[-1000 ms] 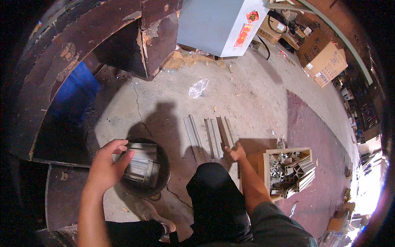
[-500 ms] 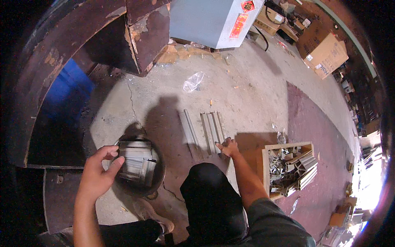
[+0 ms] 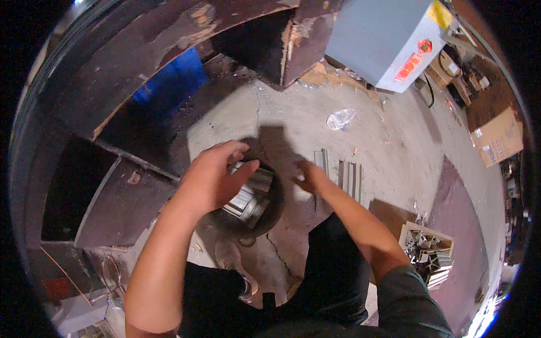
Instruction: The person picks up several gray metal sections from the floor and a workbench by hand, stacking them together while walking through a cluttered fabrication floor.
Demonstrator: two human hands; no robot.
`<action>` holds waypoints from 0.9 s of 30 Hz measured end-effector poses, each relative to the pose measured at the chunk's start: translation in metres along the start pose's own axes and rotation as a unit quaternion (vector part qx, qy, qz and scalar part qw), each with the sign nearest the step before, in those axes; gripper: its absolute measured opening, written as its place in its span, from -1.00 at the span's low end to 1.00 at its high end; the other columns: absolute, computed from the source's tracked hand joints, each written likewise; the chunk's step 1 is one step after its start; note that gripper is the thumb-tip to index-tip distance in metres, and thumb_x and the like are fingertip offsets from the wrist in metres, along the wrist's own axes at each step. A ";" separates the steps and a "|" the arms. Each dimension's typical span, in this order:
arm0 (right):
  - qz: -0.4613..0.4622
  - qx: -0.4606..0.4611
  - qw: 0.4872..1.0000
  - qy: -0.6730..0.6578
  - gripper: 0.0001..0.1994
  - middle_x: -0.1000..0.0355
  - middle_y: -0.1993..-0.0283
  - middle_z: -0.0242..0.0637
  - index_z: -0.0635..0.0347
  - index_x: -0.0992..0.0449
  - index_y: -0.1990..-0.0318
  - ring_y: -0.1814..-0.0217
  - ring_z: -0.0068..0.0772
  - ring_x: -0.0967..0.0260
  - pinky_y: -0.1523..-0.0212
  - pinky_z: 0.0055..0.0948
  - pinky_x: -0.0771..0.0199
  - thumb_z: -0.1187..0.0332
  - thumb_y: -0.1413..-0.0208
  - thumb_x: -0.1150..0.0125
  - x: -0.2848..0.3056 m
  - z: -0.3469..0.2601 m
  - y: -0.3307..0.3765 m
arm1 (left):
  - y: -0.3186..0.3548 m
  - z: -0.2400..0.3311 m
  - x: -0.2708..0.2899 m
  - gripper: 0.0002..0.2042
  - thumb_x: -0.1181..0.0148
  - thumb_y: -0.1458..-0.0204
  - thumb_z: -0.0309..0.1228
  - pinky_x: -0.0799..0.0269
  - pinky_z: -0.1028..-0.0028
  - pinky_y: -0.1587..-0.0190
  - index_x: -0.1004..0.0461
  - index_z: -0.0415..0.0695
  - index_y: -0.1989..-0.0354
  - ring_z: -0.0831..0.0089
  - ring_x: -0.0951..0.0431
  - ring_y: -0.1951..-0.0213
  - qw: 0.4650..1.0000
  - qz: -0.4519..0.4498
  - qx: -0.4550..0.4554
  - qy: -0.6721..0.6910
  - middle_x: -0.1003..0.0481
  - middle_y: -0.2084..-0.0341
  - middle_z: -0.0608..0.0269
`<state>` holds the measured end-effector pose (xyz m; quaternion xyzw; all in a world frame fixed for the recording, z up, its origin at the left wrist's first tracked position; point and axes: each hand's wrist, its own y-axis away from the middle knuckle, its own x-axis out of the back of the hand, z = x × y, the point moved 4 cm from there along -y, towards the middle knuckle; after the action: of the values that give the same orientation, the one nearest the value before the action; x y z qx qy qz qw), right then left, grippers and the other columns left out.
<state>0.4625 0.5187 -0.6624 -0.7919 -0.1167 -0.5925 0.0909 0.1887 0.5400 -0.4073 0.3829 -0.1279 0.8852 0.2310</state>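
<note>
Got short metal pieces point(image 3: 248, 200) piled on a round dark stand point(image 3: 275, 211), straight ahead and a bit left of centre. Can't tell if it's a stool or a tub. See them lying flat, ribbed faces up, bunched together. Holding the left hand point(image 3: 213, 176) right over the upper-left part of the pile, thumb and fingers spread with a gap between. Can't tell if touching metal. Got the right hand point(image 3: 310, 179) just right of the stand, fingers loosely bent, blurred. Can't tell whether gripping anything.

Next out, on the concrete floor point(image 3: 293, 107): see a lone metal strip point(image 3: 322, 159) just past the right hand, then a pair of strips point(image 3: 350, 179) side by side, near it but apart. Further right, see a wooden box point(image 3: 431, 231) full of metal offcuts point(image 3: 429, 253), longer ones sticking out at its lower right.

Farther off, see a clear plastic bag point(image 3: 341, 119) on the floor, a grey cabinet point(image 3: 377, 39) with red stickers, a cardboard box point(image 3: 499, 138) at far right. At upper left, see a dark worn bench point(image 3: 307, 45) with peeling edges.
</note>
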 end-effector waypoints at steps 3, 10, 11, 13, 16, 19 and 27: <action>0.017 0.148 0.987 -0.055 -0.44 -0.34 -0.32 -0.02 0.22 -0.37 -0.26 -0.23 0.09 -0.40 -0.16 -0.08 -0.47 0.18 -0.13 -0.22 -0.032 -0.091 -0.021 | 0.011 -0.006 0.012 -0.60 -0.37 -0.09 -0.23 -0.50 0.27 0.00 -0.54 -0.20 -0.03 0.15 -0.63 0.09 0.998 0.058 -0.013 0.025 -0.62 0.17 -0.03; -0.066 0.095 0.937 -0.329 -0.57 -0.39 -0.27 -0.04 0.21 -0.46 -0.17 -0.29 0.03 -0.34 -0.29 -0.02 -0.32 0.32 -0.14 -0.06 -0.188 -0.129 -0.026 | 0.017 -0.003 0.025 -0.52 -0.30 -0.08 -0.08 -0.47 0.18 -0.06 -0.52 -0.21 -0.03 0.01 -0.60 0.03 0.998 0.055 0.000 0.001 -0.58 0.10 -0.09; -0.067 0.053 0.926 -0.368 -0.59 -0.41 -0.25 -0.06 0.19 -0.51 -0.13 -0.32 0.02 -0.30 -0.37 -0.03 -0.22 0.32 -0.12 -0.07 -0.202 -0.126 -0.029 | 0.017 -0.003 0.026 -0.53 -0.29 -0.08 -0.08 -0.47 0.17 -0.05 -0.52 -0.21 -0.02 0.00 -0.59 0.03 0.999 0.050 -0.002 0.000 -0.58 0.09 -0.09; -0.033 0.093 0.959 -0.266 -0.62 -0.45 -0.22 -0.08 0.16 -0.57 -0.08 -0.34 0.00 -0.28 -0.45 -0.06 -0.12 0.31 -0.11 -0.08 -0.203 -0.129 -0.035 | 0.020 -0.009 0.030 -0.54 -0.29 -0.08 -0.10 -0.47 0.16 -0.04 -0.52 -0.20 -0.02 -0.02 -0.59 0.04 0.998 0.064 0.005 -0.008 -0.58 0.09 -0.09; -0.025 0.268 0.960 0.078 -0.62 -0.46 -0.21 -0.09 0.17 -0.58 -0.07 -0.31 -0.02 -0.32 -0.44 -0.09 -0.14 0.29 -0.11 -0.11 -0.155 -0.161 -0.040 | 0.025 -0.027 0.038 -0.53 -0.28 -0.08 -0.09 -0.47 0.16 -0.05 -0.52 -0.19 -0.02 -0.03 -0.58 0.04 0.997 0.064 0.035 -0.022 -0.58 0.10 -0.08; -0.154 0.247 0.940 0.176 -0.62 -0.47 -0.20 -0.13 0.14 -0.58 -0.07 -0.29 -0.01 -0.35 -0.41 -0.09 -0.20 0.27 -0.11 -0.13 -0.123 -0.150 -0.030 | 0.021 -0.025 0.040 -0.53 -0.28 -0.08 -0.08 -0.47 0.15 -0.05 -0.52 -0.18 -0.03 -0.03 -0.58 0.04 0.997 0.065 0.027 -0.011 -0.58 0.12 -0.08; -0.003 0.191 0.980 -0.060 -0.60 -0.47 -0.22 -0.26 -0.03 -0.57 -0.11 -0.31 -0.12 -0.37 -0.25 -0.17 -0.43 0.34 -0.06 -0.29 -0.078 -0.124 -0.025 | 0.013 -0.017 0.036 -0.52 -0.25 -0.10 -0.06 -0.46 0.14 -0.08 -0.52 -0.19 -0.04 -0.04 -0.58 0.01 0.998 0.042 0.037 -0.017 -0.57 0.07 -0.10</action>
<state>0.3202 0.5017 -0.7022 -0.7937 -0.2350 -0.5112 0.2313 0.1501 0.5471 -0.3925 0.4001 -0.1146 0.8919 0.1767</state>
